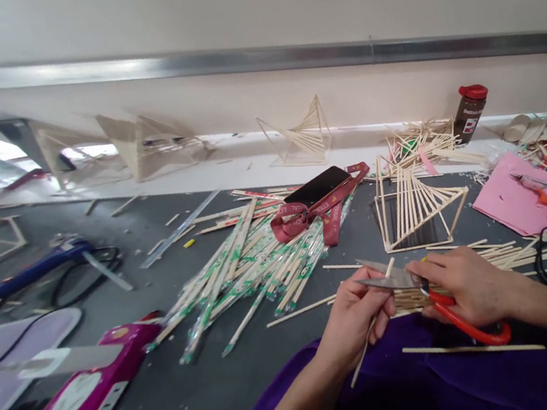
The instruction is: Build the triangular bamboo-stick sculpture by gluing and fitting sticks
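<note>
My left hand (356,318) pinches a thin wooden stick (359,363), its lower end pointing down over my lap. Red-handled scissors (471,327) are gripped in my right hand (465,284), fingers closed around them near the pivot. The scissor blades reach left to the stick's upper end, just above my left fingers. More loose sticks (509,256) lie on the table beyond my right hand. One stick (474,348) rests across the purple cloth (458,385) on my lap. Behind my hands stands a twisted stick frame (417,206).
Wrapped chopsticks (257,274) lie in a heap at the centre, with a phone (317,186) and red lanyard (332,214) on top. At left are a blue glue gun (35,270) and a magenta box (97,376). A bottle (470,113) and pink paper (511,194) are at right.
</note>
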`<state>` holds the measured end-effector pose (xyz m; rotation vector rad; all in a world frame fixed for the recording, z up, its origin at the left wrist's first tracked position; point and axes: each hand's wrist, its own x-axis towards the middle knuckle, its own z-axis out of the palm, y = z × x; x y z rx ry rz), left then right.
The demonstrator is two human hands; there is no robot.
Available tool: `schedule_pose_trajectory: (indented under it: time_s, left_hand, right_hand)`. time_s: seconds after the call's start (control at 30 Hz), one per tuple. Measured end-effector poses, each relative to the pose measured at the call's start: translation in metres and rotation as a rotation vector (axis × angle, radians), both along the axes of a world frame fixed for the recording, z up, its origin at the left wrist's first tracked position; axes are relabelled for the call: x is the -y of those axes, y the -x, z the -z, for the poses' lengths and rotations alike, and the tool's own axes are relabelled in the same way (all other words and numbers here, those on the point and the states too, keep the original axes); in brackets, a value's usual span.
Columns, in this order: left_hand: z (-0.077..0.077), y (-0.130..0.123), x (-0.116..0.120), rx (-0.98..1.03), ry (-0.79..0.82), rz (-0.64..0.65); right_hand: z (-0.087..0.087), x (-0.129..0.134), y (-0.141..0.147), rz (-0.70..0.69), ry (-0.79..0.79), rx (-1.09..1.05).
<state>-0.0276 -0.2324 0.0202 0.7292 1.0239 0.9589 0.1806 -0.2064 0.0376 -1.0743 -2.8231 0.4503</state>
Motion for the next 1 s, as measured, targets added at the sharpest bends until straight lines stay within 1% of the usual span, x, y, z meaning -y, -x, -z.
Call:
schedule_pose_trajectory:
  time_s: [0.1,0.33,0.53,0.63,0.8,0.93,1.0]
  left_hand:
    - [0.000,0.003,0.002,0.005,0.062,0.013]
    - [-0.008,0.007,0.004,-0.073,0.145,-0.007]
    - [-0.005,0.007,0.002,-0.101,0.127,0.004]
    - [-0.007,0.006,0.002,-0.112,0.109,0.000]
    - [-0.010,0.002,0.003,-0.137,0.099,-0.069]
    - [-0.009,0.002,0.002,-0.114,0.107,-0.038]
    - [-0.009,0.001,0.002,-0.113,0.106,-0.043]
  right_hand:
    - [0.001,0.001,0.000,-0.026,0.008,-0.033]
    - [-0.002,0.001,0.003,-0.034,0.029,-0.063]
    - [-0.001,0.000,0.003,-0.037,-0.025,-0.044]
    - [-0.003,0.000,0.004,-0.032,-0.039,-0.035]
    - [-0.004,0.000,0.004,-0.022,-0.027,-0.006]
    - [-0.002,0.000,0.004,-0.018,-0.014,0.004]
    - [-0.002,0.000,0.004,-0.013,-0.011,0.009]
